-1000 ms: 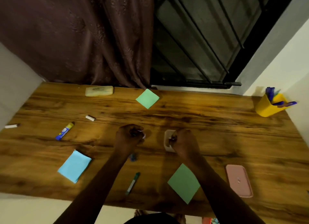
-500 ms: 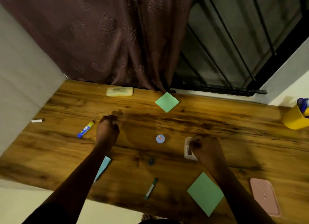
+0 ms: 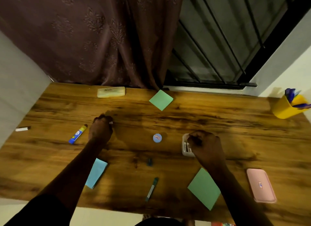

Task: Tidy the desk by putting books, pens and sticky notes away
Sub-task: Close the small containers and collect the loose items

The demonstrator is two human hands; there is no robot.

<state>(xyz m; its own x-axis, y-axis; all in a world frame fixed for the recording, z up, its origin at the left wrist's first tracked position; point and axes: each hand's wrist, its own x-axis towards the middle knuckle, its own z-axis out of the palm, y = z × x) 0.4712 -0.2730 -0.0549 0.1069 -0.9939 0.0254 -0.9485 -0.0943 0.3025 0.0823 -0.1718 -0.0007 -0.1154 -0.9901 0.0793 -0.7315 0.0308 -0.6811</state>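
1. The long brown wooden desk (image 3: 218, 124) has stuff spread all over it, so the tidying looks far from done.
2. One green square sticky note pad (image 3: 161, 99) lies flat at the far edge. A second green sticky note pad (image 3: 204, 188) lies near the front, right by the right arm. A light blue sticky note pad (image 3: 96, 173) peeks out from under the left arm. All three wait to be put away.
3. The flat pink plastic case (image 3: 260, 185) lies at the right. The yellow plastic pen cup (image 3: 286, 107) stands in the far right corner, likely where pens go.
4. A blue and yellow glue stick (image 3: 77, 134) lies just beside the left hand, and a thin teal pen (image 3: 152, 189) lies near the front edge.
5. The right hand (image 3: 206, 145) curls its fingers over the small white box (image 3: 186, 147), I think to keep it steady.
6. The left hand (image 3: 101, 129) reaches far out, squeezed tight round a tiny white piece (image 3: 111, 122) whose end pokes out.
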